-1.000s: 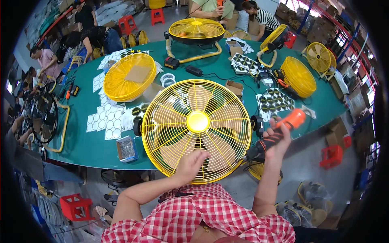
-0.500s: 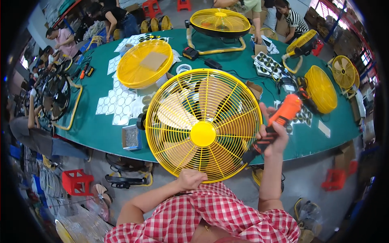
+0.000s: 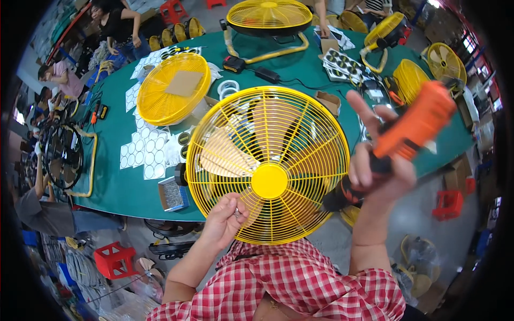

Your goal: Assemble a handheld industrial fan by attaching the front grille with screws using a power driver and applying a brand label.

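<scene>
A yellow fan (image 3: pixel 269 181) with a round wire grille and pale blades stands at the table's near edge, right in front of me. Over the lower left of its grille is my left hand (image 3: pixel 225 218), fingers pinched on a small shiny metal piece, perhaps a screw. My right hand (image 3: pixel 395 181) grips an orange and black cordless drill (image 3: pixel 420 120) beside the fan's right rim. Motion blurs this hand; its index finger sticks out. The drill's black lower end comes close to the rim; whether they touch, I cannot tell.
Left of the fan sits a small box (image 3: pixel 172 193) of tiny metal parts on the green table (image 3: pixel 107 184). Yellow grilles (image 3: pixel 174 88) are stacked behind it, near sheets of round stickers (image 3: pixel 144 147). Another fan (image 3: pixel 267 18) stands at the back. People work around the table.
My left hand has left the fan's bottom rim and risen over the grille, pinching the small metal piece. My right hand has moved the drill right and nearer the camera. The view has shifted.
</scene>
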### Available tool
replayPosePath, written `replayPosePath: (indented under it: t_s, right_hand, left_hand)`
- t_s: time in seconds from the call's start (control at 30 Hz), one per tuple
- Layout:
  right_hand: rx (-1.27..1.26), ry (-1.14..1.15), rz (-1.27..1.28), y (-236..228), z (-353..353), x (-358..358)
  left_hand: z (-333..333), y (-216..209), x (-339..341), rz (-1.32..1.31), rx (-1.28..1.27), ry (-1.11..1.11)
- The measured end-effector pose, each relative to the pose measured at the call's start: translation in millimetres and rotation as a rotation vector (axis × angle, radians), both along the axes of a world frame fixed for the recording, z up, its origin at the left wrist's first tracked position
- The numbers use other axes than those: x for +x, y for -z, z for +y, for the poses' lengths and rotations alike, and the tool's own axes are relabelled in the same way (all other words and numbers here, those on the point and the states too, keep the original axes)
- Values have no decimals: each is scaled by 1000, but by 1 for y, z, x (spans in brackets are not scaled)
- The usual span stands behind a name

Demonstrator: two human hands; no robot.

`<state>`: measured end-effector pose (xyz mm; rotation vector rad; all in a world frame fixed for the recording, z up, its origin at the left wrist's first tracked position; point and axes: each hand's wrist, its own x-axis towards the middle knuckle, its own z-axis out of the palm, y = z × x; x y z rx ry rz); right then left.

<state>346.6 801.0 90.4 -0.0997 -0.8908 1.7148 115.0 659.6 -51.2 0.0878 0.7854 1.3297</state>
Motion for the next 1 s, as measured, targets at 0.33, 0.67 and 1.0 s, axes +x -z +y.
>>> replayPosePath:
  t_s: [0.33, 0.67, 1.0]
  right_hand:
    - [-489, 260, -780, 105, 46, 41]
    - [-477, 180, -581, 115, 48, 19]
    - [-488, 144, -650, 105, 54, 20]
  left_hand:
    - [19, 18, -69, -101, 80, -107]
    - [-11, -147, -243, 500, 629, -907]
    - [50, 18, -159, 50, 207, -373]
